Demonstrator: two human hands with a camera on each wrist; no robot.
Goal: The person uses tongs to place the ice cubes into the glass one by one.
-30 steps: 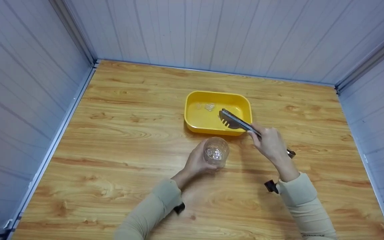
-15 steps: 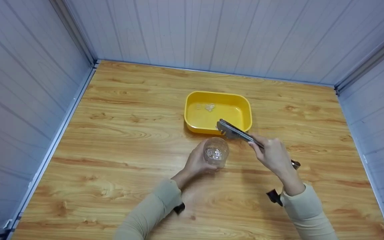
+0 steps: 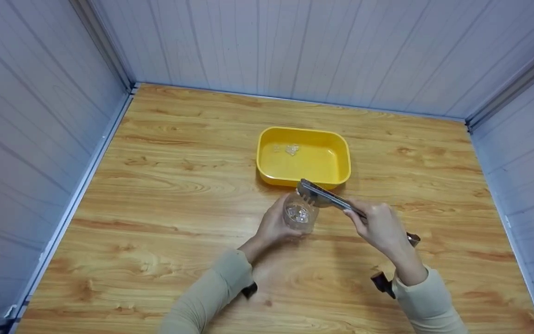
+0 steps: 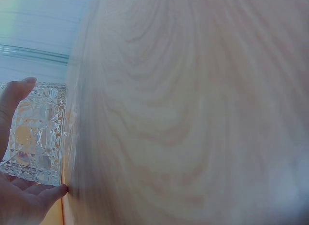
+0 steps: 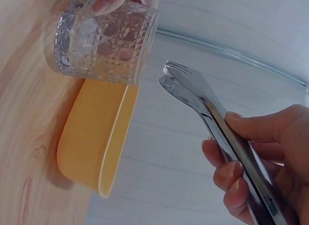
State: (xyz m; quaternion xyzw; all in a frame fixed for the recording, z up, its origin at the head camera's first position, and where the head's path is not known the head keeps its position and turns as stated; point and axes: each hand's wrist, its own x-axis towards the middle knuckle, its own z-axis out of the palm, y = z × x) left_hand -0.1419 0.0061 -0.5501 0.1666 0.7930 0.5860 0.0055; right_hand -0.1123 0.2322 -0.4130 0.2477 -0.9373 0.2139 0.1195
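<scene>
My left hand [image 3: 275, 221] is wrapped around a clear, diamond-patterned glass [image 4: 41, 138] on the wooden table. Clear ice-like pieces [image 3: 299, 215] lie at the bottom of the glass. My right hand [image 3: 380, 227] grips metal serving tongs [image 5: 227, 128] by their arms, squeezed nearly together. A small clear piece [image 5: 166, 69] shows between the tong tips, just beyond the glass's rim in the right wrist view. From the head view, the tips overlap the far rim of the glass.
Behind the glass stands a yellow plastic tub [image 3: 322, 162] with several clear pieces [image 3: 291, 149] on its floor. Pale panel walls [image 3: 267, 51] enclose the wooden table [image 3: 179, 185] at the back and both sides. Each wrist wears a small black device [image 3: 383, 284].
My right hand has drawn the tongs from over the yellow tub toward me, to the glass's rim. The left hand and glass have stayed in place.
</scene>
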